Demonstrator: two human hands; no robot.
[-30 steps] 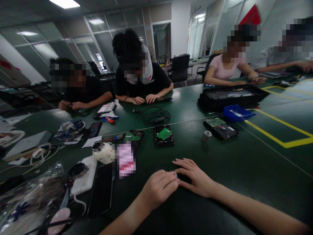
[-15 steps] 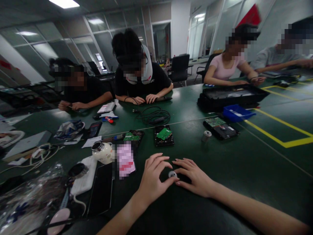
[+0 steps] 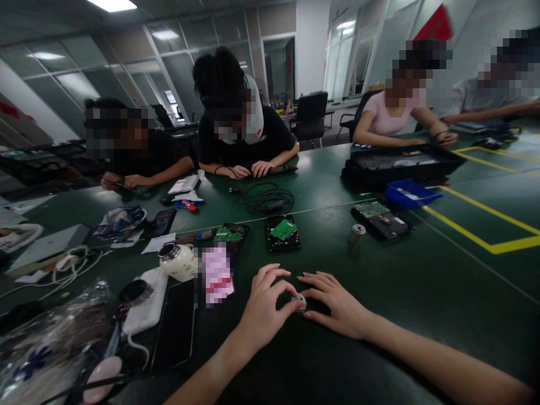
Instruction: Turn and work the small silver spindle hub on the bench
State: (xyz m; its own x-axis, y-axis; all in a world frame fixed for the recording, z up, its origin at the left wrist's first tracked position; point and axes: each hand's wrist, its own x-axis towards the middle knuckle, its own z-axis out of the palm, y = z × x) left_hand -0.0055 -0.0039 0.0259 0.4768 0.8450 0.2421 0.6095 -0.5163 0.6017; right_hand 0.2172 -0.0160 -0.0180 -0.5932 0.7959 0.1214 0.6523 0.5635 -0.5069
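A small round silvery metal part (image 3: pixel 301 303) lies low over the green table between my two hands. My left hand (image 3: pixel 268 306) pinches it between thumb and index finger, and these fingers hide part of it. My right hand (image 3: pixel 335 304) rests at its other side with thumb and index finger apart; whether a fingertip touches the part I cannot tell. Further off to the right stands a small metal cylinder (image 3: pixel 356 233). Ahead of my hands is a hard drive (image 3: pixel 273 243) with a loose green circuit board (image 3: pixel 283 228) on top.
On the left are a cream bottle (image 3: pixel 179 262), a black phone (image 3: pixel 174 323), a pink card (image 3: pixel 216 275) and plastic wrapping (image 3: pixel 54 337). Further back lie a coiled cable (image 3: pixel 268 198), another hard drive (image 3: pixel 383 219), a blue tray (image 3: pixel 411 194) and a black case (image 3: pixel 400 166). Several people sit opposite.
My left thumb and index finger have closed together on the round metal part, covering more of it. My right hand has hardly moved.
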